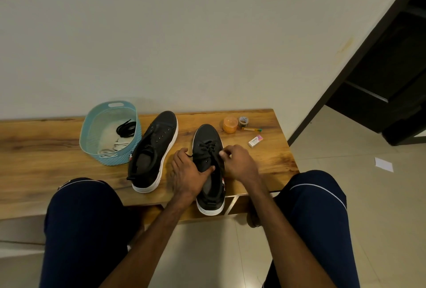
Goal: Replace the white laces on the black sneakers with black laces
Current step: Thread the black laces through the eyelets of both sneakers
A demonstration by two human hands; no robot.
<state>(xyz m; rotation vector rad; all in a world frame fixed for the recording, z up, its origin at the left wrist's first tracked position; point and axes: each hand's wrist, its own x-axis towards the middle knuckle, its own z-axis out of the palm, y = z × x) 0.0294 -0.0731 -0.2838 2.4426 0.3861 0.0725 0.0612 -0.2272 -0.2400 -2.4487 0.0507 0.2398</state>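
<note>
We counted one blue basket (92, 135) at the left, holding a coiled black lace (126, 127) and loose white laces (115, 147). Just beside it lay the unlaced sneaker (153, 149), one of two. The left hand (186, 172) gripped the side of the second sneaker (207, 135), whose heel hung past the wooden bench's (265, 156) near edge. The right hand (237, 161) pinched the threaded black lace (208, 147). Farther right stood one orange jar (230, 124), a tape roll (243, 121), a pen (252, 129) and a small box (255, 141), its print too blurred to read.

Black lace (208, 147) end hidden in right hand (239, 163); box (255, 141) print unreadable.
</note>
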